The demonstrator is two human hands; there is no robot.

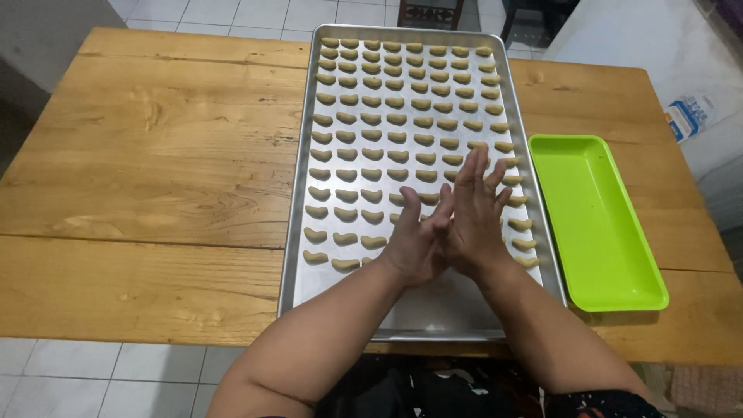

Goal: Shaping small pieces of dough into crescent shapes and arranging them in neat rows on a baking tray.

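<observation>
Above the near end of the metal baking tray (pixel 299 232), the left hand (pixel 414 244) and right hand (pixel 476 217) press palms together, seemingly rolling dough unseen between them, crescent dough pieces (pixel 371 135) filling rows beyond.

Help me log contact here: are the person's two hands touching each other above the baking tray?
Touching. The head view shows the left hand pressed against the right hand, no gap between them.

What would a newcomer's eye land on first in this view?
The long metal baking tray mid-table, lined with rows of small crescent dough pieces. Over its near end, the left hand and right hand press together. A bright green tray lies empty beside it, to the right.
</observation>
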